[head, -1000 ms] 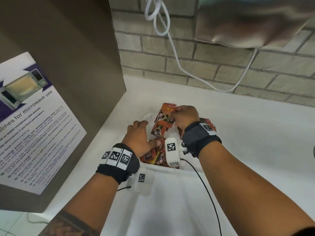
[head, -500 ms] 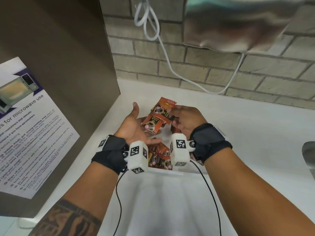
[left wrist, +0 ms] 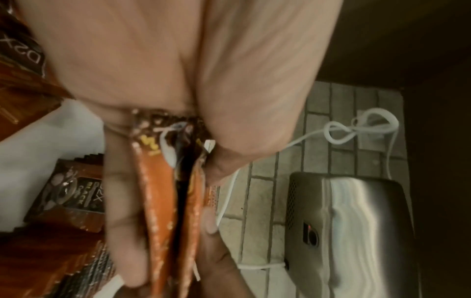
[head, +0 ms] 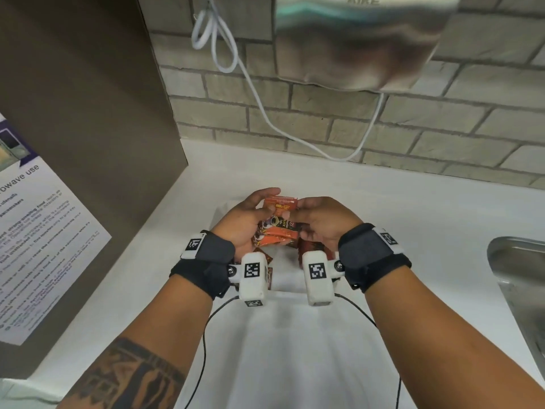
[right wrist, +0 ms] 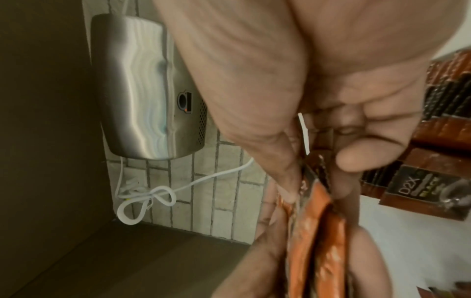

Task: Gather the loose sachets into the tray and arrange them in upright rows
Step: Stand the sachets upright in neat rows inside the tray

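1. Left hand: I read its fingers and thumb curled round the left edge of a small stack of sachets, thumb lying across the front packet. On the left wrist view the stack sits edge-on between thumb and fingers.
2. Right hand: pinching the right edge of the same stack, thumb on the near face, fingers folded behind. The right wrist view shows the orange packet edges clamped at the fingertips.
3. Stack of sachets: orange and dark brown packets, held between both hands, raised above the tray, towards its far end.
4. Tray: white, shallow, on the white counter directly near me; its near rim shows between the two wrist cameras.
5. Loose sachets: more packets lie in the tray under the hands, mostly hidden; the wrist views show a dark one marked D2X BLACK lying flat.
6. Hand dryer: steel, on the brick wall at the far side, its white cord looped to the left.
7. Microwave notice: on the brown panel at left.
8. Steel sink: edge at right.
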{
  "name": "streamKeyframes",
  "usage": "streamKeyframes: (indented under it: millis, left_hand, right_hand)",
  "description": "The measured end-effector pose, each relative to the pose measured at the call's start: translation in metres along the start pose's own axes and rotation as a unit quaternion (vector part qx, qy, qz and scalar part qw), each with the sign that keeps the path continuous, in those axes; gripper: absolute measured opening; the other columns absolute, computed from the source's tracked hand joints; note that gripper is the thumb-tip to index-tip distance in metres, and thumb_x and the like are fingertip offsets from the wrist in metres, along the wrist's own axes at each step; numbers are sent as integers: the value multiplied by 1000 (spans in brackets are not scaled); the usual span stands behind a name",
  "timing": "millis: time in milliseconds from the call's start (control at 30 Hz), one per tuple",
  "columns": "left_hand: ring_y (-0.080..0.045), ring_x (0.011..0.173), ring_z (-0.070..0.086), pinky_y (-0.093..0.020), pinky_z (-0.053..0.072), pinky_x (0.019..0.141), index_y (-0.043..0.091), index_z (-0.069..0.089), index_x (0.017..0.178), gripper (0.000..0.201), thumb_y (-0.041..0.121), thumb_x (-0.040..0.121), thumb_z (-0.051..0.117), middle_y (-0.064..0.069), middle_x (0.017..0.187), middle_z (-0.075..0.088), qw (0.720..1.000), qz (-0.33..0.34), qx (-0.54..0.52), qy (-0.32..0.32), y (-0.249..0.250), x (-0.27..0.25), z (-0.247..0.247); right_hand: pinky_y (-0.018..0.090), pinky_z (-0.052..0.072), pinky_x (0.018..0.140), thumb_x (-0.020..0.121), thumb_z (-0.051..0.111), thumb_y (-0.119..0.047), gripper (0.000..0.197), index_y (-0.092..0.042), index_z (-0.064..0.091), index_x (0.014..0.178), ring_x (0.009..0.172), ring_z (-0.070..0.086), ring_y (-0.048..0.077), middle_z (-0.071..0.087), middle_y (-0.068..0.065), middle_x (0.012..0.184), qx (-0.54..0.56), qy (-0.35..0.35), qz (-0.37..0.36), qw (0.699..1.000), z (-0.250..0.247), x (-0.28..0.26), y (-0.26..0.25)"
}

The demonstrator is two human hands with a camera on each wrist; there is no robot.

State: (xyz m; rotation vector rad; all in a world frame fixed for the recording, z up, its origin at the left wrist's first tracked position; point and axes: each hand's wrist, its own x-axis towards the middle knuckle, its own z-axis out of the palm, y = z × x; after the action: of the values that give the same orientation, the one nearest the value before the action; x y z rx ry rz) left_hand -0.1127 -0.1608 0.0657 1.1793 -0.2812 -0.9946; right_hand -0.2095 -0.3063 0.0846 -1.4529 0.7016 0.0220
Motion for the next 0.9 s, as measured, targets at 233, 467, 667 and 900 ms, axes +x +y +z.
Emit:
streamKeyframes:
  millis: [233, 467, 667, 900]
  left_hand:
    - [-32, 94, 69, -41, 60, 79, 12, 60, 122, 25, 2, 100, 53, -18, 110, 72, 985, 93, 93, 111, -19, 4, 18]
    - [-33, 92, 70, -46, 61, 70, 15, 58, 123, 21, 16, 103, 53, -18, 113, 69, 988, 93, 50, 115, -17, -4, 16]
    - [-32, 89, 73, -47, 61, 61, 17, 54, 124, 24, 6, 102, 52, -18, 118, 65, 987, 93, 93, 91, -12, -1, 1]
    - [-17, 77, 73, -27, 56, 54, 14, 55, 124, 29, 10, 97, 63, -17, 108, 72, 970, 129, 167, 122, -2, 10, -21]
  right_hand:
    - [35, 57, 83, 80, 83, -28, 33, -13, 70, 106, 89, 73, 24, 76, 12, 103, -11, -23, -25, 999, -3, -8, 14]
    - [25, 57, 64, 83, 81, -17, 39, -5, 64, 116, 92, 74, 24, 74, 13, 107, 36, -9, -7, 999, -5, -4, 13]
    - [23, 52, 57, 88, 75, -14, 24, -10, 59, 105, 81, 72, 21, 75, 15, 104, 38, 24, -1, 999, -8, -3, 7]
    - [24, 49, 53, 85, 71, 2, 30, -9, 63, 112, 78, 71, 23, 74, 11, 98, 180, 102, -88, 974, -5, 2, 12]
